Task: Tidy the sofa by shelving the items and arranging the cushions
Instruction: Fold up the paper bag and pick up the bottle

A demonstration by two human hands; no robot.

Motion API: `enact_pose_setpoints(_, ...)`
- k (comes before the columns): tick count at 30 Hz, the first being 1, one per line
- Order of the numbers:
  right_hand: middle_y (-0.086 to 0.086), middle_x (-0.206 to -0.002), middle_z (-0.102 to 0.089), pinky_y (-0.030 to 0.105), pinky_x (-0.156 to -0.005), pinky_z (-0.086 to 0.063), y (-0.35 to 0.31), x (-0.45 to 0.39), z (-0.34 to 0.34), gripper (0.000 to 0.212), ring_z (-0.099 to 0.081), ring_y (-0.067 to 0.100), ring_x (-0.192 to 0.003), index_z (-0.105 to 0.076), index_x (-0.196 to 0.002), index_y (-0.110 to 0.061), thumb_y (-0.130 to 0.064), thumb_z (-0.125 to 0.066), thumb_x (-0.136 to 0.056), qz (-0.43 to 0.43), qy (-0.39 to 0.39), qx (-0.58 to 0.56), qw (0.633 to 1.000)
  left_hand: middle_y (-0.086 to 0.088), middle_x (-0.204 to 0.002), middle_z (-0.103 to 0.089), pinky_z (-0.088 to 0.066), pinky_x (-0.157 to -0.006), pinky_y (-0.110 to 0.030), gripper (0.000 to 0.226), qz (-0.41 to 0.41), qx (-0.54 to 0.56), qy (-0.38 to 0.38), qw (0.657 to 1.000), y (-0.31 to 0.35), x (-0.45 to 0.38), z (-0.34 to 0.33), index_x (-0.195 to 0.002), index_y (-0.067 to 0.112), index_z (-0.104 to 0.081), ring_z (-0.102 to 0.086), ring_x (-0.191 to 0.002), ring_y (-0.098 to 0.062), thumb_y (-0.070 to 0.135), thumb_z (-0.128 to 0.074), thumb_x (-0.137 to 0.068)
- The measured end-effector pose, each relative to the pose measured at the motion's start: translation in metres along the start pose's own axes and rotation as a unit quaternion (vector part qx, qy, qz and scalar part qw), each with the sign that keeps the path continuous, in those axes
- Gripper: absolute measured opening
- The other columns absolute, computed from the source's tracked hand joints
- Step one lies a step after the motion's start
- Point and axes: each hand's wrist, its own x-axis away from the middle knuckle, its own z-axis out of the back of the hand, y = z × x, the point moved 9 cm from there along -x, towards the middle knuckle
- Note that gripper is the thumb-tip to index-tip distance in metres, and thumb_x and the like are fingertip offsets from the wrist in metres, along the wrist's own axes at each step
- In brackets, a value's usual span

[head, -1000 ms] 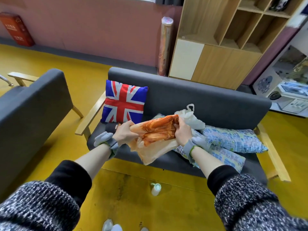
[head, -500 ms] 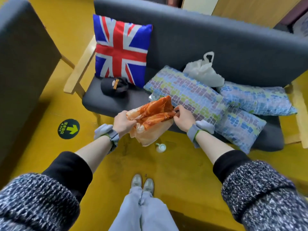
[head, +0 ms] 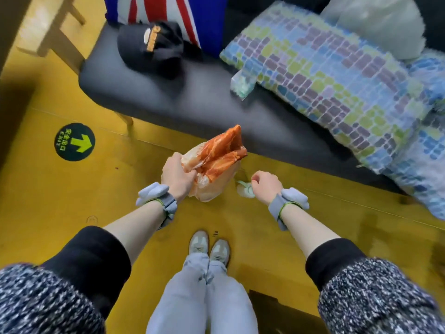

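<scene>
Head view: looked straight down past both forearms to the yellow floor (head: pixel 60 201) and the front edge of the grey sofa (head: pixel 168 97).
Left hand (head: pixel 177 175): gripped the crumpled orange plastic bag (head: pixel 214 162) at its gathered mouth, held clear of the floor.
Bag's lie: long axis slanted up and rightward toward the sofa, free tip pointed at the seat edge.
Right hand (head: pixel 266 186): fingers curled loosely, nothing clearly held; hovered just beside a small white bottle (head: pixel 244 190).
Bottle: stood on the floor, just left of the right hand's knuckles, partly hidden; orientation unclear.
Nearer hand: right, judged best placed for the bottle.
Sofa load: black cap (head: pixel 151 47), patterned cushions (head: pixel 337 75), flag cushion (head: pixel 173 10).
</scene>
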Motion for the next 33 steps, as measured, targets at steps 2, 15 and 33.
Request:
enact_pose_setpoints(2,0.015,-0.12,-0.059,0.034,-0.075,-0.041,0.004,-0.018,-0.026,0.03,-0.054,0.034,-0.107,-0.059,-0.114,-0.016,-0.019,-0.038,-0.093,-0.003,-0.024,0.031,0.999,-0.019,-0.108,-0.058,-0.043,-0.078,-0.041,0.028,-0.002,-0.003,-0.007,1.0,-0.018,-0.011,-0.02,-0.103,0.002,-0.052,-0.054,-0.099,-0.038,0.017,-0.063,-0.081)
enact_pose_setpoints(15,0.013,-0.121,-0.059,0.041,-0.099,-0.033,0.018,-0.131,-0.154,0.03,-0.038,0.034,-0.124,-0.065,-0.112,-0.019,-0.017,-0.043,-0.092,0.0,-0.096,0.164,0.982,-0.016,-0.109,-0.06,-0.047,-0.082,-0.042,0.029,0.026,-0.027,-0.037,0.999,-0.115,-0.081,-0.135,-0.107,0.004,-0.052,-0.057,-0.1,-0.035,0.018,-0.063,-0.083)
enact_pose_setpoints(33,0.015,-0.109,-0.066,0.032,-0.072,-0.049,0.044,-0.122,-0.134,0.03,-0.065,0.033,-0.095,-0.067,-0.107,-0.01,0.0,-0.045,-0.089,-0.028,-0.079,0.087,0.993,-0.013,-0.101,-0.064,-0.051,-0.08,-0.043,0.023,0.018,-0.008,-0.067,0.998,-0.106,-0.062,-0.134,-0.101,0.008,-0.053,-0.06,-0.094,-0.033,0.016,-0.063,-0.082)
